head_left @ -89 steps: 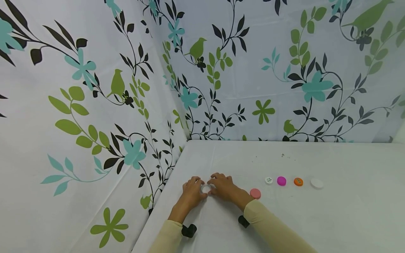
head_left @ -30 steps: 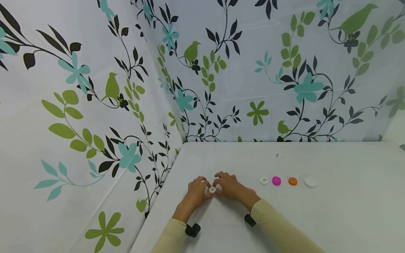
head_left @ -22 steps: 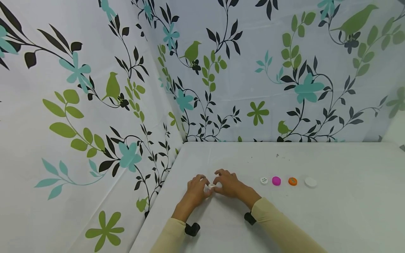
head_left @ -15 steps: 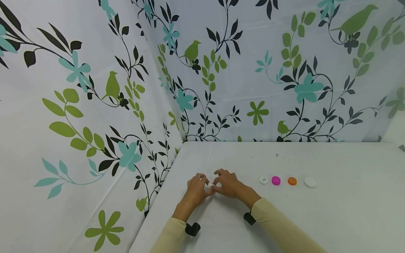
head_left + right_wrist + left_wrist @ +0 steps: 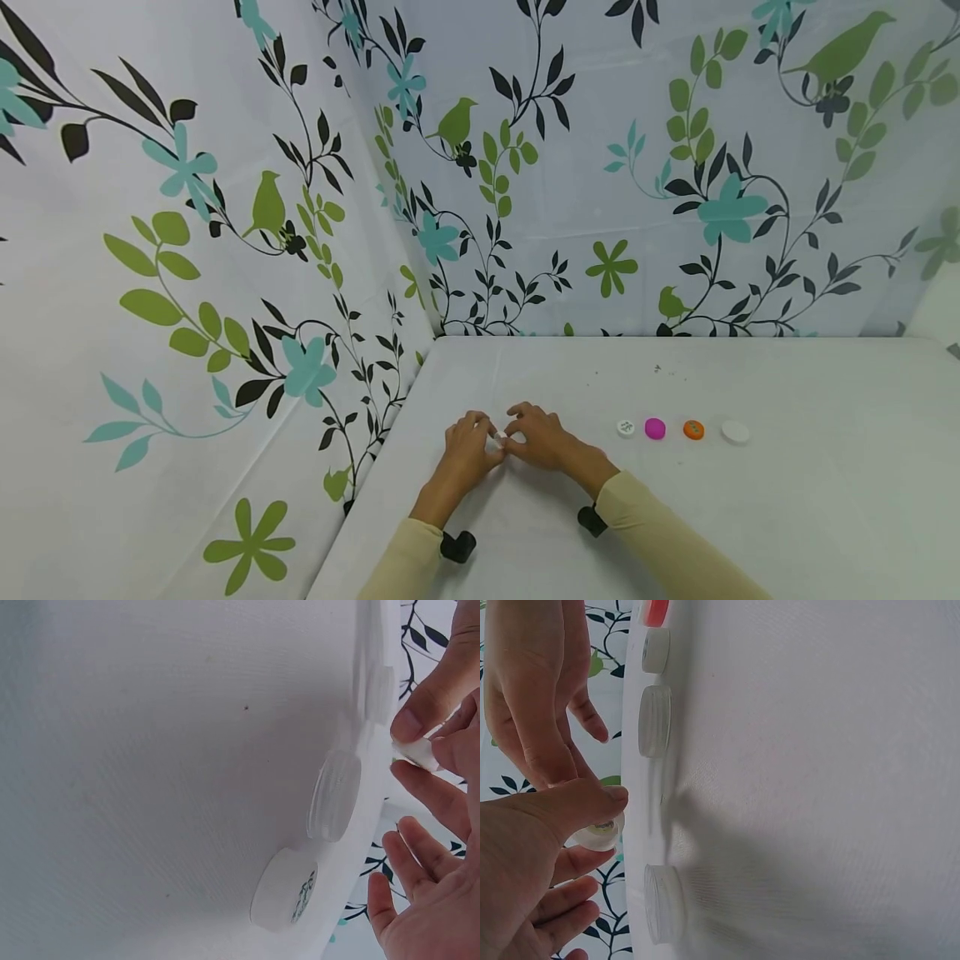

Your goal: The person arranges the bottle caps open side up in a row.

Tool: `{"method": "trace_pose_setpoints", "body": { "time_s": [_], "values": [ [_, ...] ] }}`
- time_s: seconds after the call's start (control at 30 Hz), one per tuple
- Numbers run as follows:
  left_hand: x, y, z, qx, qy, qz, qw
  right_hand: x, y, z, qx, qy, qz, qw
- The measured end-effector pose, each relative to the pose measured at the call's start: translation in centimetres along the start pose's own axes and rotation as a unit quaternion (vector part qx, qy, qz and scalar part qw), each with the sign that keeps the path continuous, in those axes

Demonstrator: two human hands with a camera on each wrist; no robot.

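Observation:
Between both hands a small white round cap with a printed face is raised above the table. My left hand pinches it between thumb and fingers in the left wrist view. My right hand pinches its other side, with thumb and index finger on it and the other fingers spread in the right wrist view. In the head view the cap is tilted and mostly hidden by fingers. Below the hands stand clear round shallow containers, one toward the right hand and another toward the left.
On the white table a row runs right of my hands: a white cap with green print, a magenta cap, an orange cap and a plain white round piece. A coral-red cap shows in the left wrist view. Patterned curtains stand behind and left.
Three seconds ago both hands were around a clear round container. By one second ago they held the white cap face up; since then it has been tilted. The last half second shows little movement.

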State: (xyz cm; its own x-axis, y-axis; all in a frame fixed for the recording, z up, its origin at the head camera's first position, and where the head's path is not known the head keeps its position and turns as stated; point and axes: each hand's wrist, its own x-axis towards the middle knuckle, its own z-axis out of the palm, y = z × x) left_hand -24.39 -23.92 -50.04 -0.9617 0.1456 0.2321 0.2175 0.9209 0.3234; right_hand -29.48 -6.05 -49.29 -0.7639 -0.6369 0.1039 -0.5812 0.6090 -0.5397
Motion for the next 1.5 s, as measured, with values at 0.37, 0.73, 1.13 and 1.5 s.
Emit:
{"method": "trace_pose_setpoints", "body": {
  "time_s": [0.37,0.73,1.13,1.5],
  "values": [
    [0.2,0.3,-0.5,-0.014,-0.019,-0.007,0.9997,-0.2,0.4,-0.3,-0.007,-0.006,-0.01,1.0],
    [0.1,0.4,0.0,-0.018,-0.038,-0.011,0.999,-0.6,0.4,-0.1,-0.038,-0.013,-0.024,0.999],
    [0.0,-0.4,0.9,-0.001,-0.033,0.002,0.9995,-0.1,1.3,1.3,-0.062,-0.001,-0.027,0.998],
    [-0.1,0.0,0.8,0.002,-0.03,-0.001,0.9995,-0.3,0.9,1.0,-0.07,-0.014,-0.007,0.997]
  ]
}}
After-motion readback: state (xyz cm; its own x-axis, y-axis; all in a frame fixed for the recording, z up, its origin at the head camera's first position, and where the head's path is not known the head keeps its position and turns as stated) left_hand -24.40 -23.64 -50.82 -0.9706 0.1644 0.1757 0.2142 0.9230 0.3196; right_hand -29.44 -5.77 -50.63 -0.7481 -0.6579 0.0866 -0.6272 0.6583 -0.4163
